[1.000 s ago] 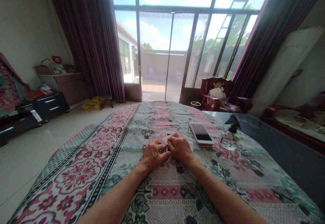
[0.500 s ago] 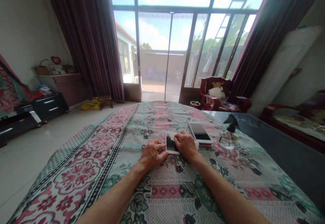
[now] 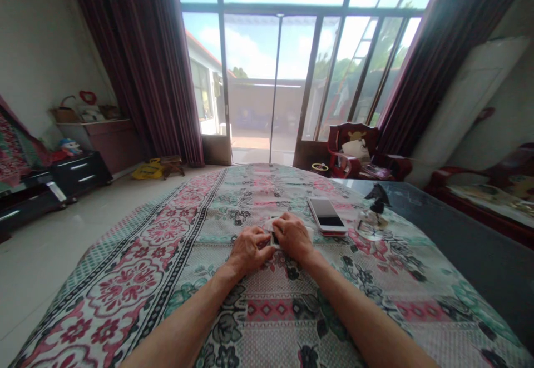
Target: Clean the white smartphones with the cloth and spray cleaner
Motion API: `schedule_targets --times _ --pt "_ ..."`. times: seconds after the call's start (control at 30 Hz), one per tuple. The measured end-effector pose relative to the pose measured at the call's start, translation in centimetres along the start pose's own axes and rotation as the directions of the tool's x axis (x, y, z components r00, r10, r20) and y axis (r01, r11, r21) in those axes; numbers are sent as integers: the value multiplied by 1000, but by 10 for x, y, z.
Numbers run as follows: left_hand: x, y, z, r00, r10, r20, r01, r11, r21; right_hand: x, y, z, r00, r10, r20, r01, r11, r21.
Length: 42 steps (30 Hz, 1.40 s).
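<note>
A small white-framed phone (image 3: pixel 274 239) with a dark screen lies on the patterned tablecloth, mostly covered by my hands. My left hand (image 3: pixel 249 250) grips its left edge between thumb and fingers. Over the screen, my right hand (image 3: pixel 294 237) presses a white tissue or cloth (image 3: pixel 310 234), whose edges show around the fingers. Just beyond my right hand, a larger white device with a dark screen (image 3: pixel 327 213) rests on top of something reddish.
Farther right stands a dark horse-head figure (image 3: pixel 377 198) on a clear base. The floral tablecloth (image 3: pixel 275 307) covers the table. A dark tabletop (image 3: pixel 442 234) adjoins on the right. Beyond are a red wooden chair (image 3: pixel 352 148) and a glass door (image 3: pixel 267 90).
My right hand has moved left with the tissue across the phone, covering more of its screen. My left hand stays at the phone's left edge. The view has shifted slightly.
</note>
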State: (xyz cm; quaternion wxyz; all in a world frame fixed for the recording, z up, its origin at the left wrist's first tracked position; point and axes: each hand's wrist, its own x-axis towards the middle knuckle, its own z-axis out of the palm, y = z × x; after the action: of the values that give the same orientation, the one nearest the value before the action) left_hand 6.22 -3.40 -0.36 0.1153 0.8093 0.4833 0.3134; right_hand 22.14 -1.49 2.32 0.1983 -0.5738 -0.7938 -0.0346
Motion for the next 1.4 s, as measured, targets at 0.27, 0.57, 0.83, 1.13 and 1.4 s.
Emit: schedule_targets --times 0.27,0.57,0.83,1.13,1.4 --pt "1 0 0 1000 -2 -7 2 1000 -10 5 25 -1 989 144 -37 -145 989 -6" --pt "1 -3 2 1000 5 0 -5 1000 0 -7 2 -3 998 70 -8 -70 994 -86" --pt "0 -4 3 999 31 -12 -31 1000 4 -6 -9 -1 1000 1 29 0 999 -48" --pt "0 -1 0 1000 -7 12 8 1000 -9 0 23 -7 988 156 -5 -156 986 -52" --pt "0 1 -1 1000 -1 -4 1 1000 -6 -6 5 -9 992 122 11 -120 986 -117"
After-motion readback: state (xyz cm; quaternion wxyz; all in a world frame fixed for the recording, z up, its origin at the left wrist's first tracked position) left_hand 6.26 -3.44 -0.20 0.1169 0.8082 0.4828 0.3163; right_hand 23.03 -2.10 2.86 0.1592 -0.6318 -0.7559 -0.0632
